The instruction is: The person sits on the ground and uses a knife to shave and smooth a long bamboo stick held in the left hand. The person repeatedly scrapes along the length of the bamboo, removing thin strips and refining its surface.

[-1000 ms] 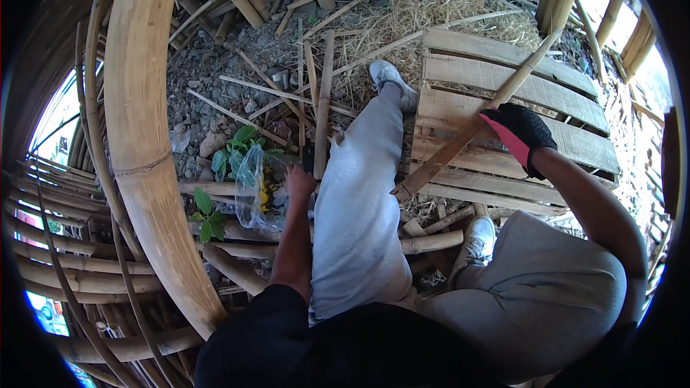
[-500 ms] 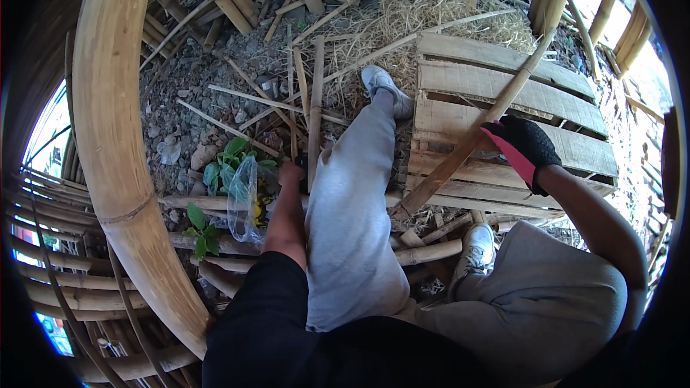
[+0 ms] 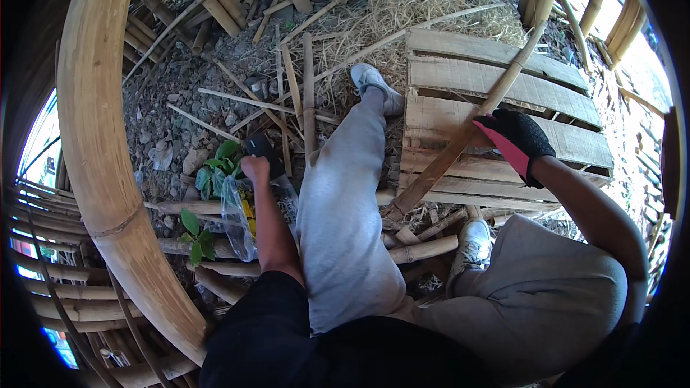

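My left hand is bare and closed on a flat black object; its kind does not show clearly. Just below that hand a clear plastic bag lies by my forearm, with something yellow in it. Leafy green plants grow beside the bag. My right hand, in a black and pink glove, grips a long split bamboo pole. The pole slants across a slatted wooden pallet, its lower end near my right shoe.
A thick bamboo post rises close on my left, next to a bamboo slat wall. Loose bamboo sticks lie over stony soil, with dry straw beyond them. Bamboo poles run low between my legs.
My left hand has moved up and left, bringing the black object from beside my leg into fuller view. The right hand keeps its grip on the pole. The whole view has shifted slightly.
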`<state>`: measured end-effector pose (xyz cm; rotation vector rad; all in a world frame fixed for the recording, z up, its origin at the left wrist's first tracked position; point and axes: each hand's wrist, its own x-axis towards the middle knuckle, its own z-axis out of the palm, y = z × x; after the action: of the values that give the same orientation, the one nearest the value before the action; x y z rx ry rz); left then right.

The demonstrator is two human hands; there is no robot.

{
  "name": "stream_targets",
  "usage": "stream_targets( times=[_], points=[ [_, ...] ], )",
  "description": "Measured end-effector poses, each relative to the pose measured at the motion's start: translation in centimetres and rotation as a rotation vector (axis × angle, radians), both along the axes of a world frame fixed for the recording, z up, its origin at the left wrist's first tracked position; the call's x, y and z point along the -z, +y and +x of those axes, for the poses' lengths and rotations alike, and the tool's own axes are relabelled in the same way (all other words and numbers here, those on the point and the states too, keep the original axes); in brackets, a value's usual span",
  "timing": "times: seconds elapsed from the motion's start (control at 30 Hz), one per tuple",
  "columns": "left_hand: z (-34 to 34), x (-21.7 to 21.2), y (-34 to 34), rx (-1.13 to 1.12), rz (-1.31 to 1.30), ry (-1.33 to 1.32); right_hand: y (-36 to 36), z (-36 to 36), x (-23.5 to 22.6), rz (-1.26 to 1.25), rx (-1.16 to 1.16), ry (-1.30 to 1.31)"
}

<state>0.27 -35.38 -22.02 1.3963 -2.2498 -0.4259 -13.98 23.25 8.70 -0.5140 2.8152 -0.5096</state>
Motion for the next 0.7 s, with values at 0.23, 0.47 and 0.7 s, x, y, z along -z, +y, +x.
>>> stream_targets(
  times=[0.23, 0.47, 0.7],
  points=[
    [0.2, -6.1, -3.3, 0.063, 1.671, 1.171, -0.5, 0.0, 0.4, -0.044, -0.034, 0.002],
    [-3.3, -16.2, 5.4, 0.515, 1.788, 1.074, -0.2, 0.2, 0.1, -0.029, 0.005, -0.015],
    [-5.2, -18.2, 8.4, 0.537, 1.825, 1.026, 0.1, -0.1, 0.6, -0.056, -0.019, -0.004]
  ],
)
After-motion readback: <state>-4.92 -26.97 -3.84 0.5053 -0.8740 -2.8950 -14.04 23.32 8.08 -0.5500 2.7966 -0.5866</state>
